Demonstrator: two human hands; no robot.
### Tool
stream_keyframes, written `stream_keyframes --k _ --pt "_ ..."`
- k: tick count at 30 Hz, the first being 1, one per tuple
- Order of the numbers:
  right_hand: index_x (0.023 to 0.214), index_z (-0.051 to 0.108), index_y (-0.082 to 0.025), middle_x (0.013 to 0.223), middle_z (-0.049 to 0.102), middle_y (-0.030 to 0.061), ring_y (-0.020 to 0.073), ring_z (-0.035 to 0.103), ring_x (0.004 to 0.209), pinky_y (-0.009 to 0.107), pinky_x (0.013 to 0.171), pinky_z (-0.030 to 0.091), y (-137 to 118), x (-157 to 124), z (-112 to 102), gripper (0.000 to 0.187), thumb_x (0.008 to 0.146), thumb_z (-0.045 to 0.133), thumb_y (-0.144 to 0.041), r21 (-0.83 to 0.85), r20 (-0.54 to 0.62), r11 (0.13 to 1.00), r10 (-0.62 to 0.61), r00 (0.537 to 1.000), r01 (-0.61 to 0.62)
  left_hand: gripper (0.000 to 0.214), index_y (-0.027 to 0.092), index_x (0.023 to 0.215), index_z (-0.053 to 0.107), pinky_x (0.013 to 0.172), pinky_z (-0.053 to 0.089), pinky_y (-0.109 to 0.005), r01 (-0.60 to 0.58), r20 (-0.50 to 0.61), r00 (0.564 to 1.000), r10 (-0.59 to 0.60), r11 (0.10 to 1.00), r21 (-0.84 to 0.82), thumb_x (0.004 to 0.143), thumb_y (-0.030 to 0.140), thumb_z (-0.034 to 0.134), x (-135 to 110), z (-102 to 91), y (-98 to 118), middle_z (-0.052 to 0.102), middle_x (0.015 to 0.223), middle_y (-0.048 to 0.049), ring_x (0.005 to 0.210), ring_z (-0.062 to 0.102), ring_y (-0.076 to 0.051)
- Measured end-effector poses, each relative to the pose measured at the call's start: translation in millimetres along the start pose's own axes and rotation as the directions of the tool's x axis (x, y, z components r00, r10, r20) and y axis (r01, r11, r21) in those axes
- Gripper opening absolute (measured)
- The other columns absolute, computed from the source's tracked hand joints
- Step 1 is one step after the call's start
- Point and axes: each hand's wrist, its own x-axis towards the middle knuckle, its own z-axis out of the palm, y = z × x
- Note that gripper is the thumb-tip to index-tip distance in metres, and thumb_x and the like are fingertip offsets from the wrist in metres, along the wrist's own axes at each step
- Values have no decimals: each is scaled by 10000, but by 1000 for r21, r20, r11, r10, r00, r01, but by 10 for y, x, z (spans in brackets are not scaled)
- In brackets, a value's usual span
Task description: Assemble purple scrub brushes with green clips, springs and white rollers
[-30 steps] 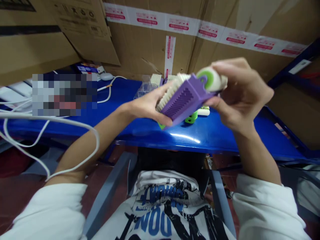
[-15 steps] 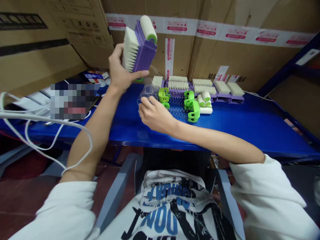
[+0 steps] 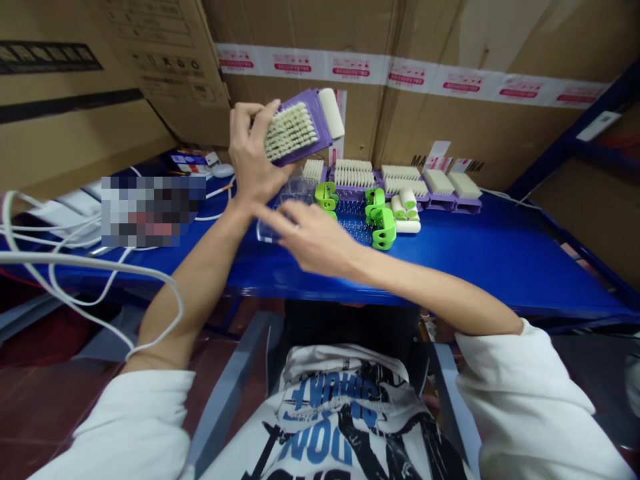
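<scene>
My left hand (image 3: 253, 150) is raised above the table, closed round a purple brush (image 3: 297, 127). Its cream bristles face me, and a white roller sits along its right end. Lower down, my blurred right hand (image 3: 320, 237) reaches left with its index finger stretched out. Its fingers are at a clear plastic piece (image 3: 267, 231) near my left wrist; the thumb is hidden. More clear plastic pieces (image 3: 299, 189) stand just behind. To the right of this hand lie green plastic clips (image 3: 383, 228) and pads of fine metal pins (image 3: 356, 223).
Purple brush heads with cream bristles (image 3: 403, 179) line the back of the blue table (image 3: 465, 260). White rollers (image 3: 407, 227) are piled by the clips. White cables (image 3: 100, 260) loop over the left side. Cardboard boxes (image 3: 300, 23) wall the back and left.
My left hand has lowered and turned the brush so its bristles face me. My right hand's index finger has stretched out, and a clear plastic piece has come forward and left with it.
</scene>
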Motion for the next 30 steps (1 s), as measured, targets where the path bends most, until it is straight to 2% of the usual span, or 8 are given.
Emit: stream_keyframes --k 2,4,6,10,16,21,26,30 --pt "1871 477 -295 1665 666 171 369 651 1552 621 1278 630 386 -162 -285 605 1270 449 -246 114 -298 990 117 947 -86 1134 139 1707 600 1288 528 -661 -10 -30 1000 9 1000 -24 974 999 703 -11 -19 81 671 1503 -224 1427 620 -423" --pt "1904 418 -434 1612 699 138 394 628 1602 651 1290 631 873 -341 -478 656 1268 542 -536 212 -491 963 252 834 -167 1168 190 1731 561 1347 502 -666 19 14 1000 -19 999 -42 954 1044 737 -30 -32 165 653 1582 -215 1514 591 -433" --pt "1929 330 -482 1550 730 134 378 678 1559 615 1253 665 1356 -488 -509 793 1218 545 -758 329 -556 927 345 756 -181 1159 266 1751 522 1415 458 -678 46 84 996 -42 998 -53 940 1048 793 -64 -22 240 630 1674 -182 1611 543 -433" --pt "1848 378 -396 1465 754 147 337 819 1306 560 1077 750 1905 -582 -251 822 1183 456 -871 497 -582 867 365 726 -38 1029 316 1706 564 1400 434 -771 -102 52 993 109 988 -118 982 1016 778 -165 79 338 684 1675 -154 1602 579 -457" --pt "1833 480 -356 1402 794 149 316 812 1274 558 1094 739 1766 -466 -155 673 1247 526 -683 385 -564 913 346 750 -132 932 335 1669 597 1292 548 -738 -294 -60 955 289 950 -104 1040 1017 691 -268 156 454 750 1613 -150 1503 686 -458" --pt "1859 461 -365 1442 794 152 319 809 1356 566 1112 745 1786 -483 -123 689 1266 431 -714 401 -557 909 340 757 -113 940 326 1649 628 1334 539 -719 -204 18 978 206 974 -98 1031 1031 690 -291 107 499 749 1619 -129 1538 660 -438" --pt "1864 445 -422 1478 802 141 330 851 1287 529 990 787 1853 -527 -58 757 1220 460 -820 491 -572 870 360 737 -43 959 292 1643 624 1316 543 -730 -236 -16 972 236 962 -139 1016 1005 760 -298 112 503 758 1607 -157 1495 680 -433" --pt "1872 443 -430 1454 820 154 323 880 1205 480 906 800 1753 -491 -83 767 1216 427 -827 540 -548 838 421 723 -79 1011 319 1674 615 1360 517 -748 -114 36 992 121 980 -164 978 1033 778 -303 78 568 748 1593 -170 1547 646 -461"
